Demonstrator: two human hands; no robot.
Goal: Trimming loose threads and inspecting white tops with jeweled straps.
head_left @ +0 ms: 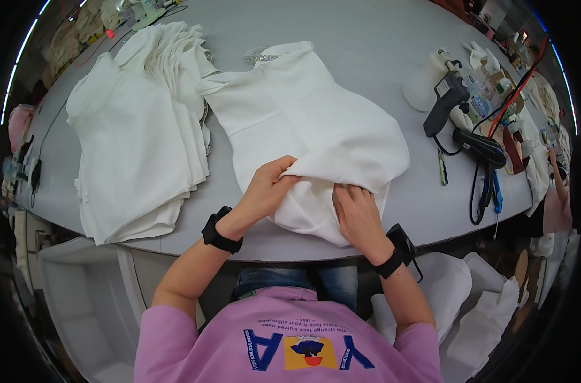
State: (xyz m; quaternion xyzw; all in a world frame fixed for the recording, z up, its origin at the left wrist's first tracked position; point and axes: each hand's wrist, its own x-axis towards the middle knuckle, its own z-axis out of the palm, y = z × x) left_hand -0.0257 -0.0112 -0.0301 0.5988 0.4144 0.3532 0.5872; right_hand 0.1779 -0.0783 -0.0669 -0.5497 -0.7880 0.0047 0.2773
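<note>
A white fabric garment (295,115) with a zip and seams lies on the grey table in front of me. Its lower edge is folded up. My left hand (266,189) pinches that raised edge between thumb and fingers. My right hand (360,215) reaches under the fold, its fingertips hidden by the cloth; whether they grip the fabric I cannot tell. A beaded silver trim (261,57) shows at the garment's far end. To the left lies a stack of similar white garments (132,129), several layers deep, touching the first one near its top.
On the right of the table (367,33) lie a dark spray-type tool (448,95), a black hair dryer (482,148), a cutter knife (442,168) and cables. Below the edge stand a grey bin (89,287) at left and white cloth (482,325) at right. Another person (557,206) is at far right.
</note>
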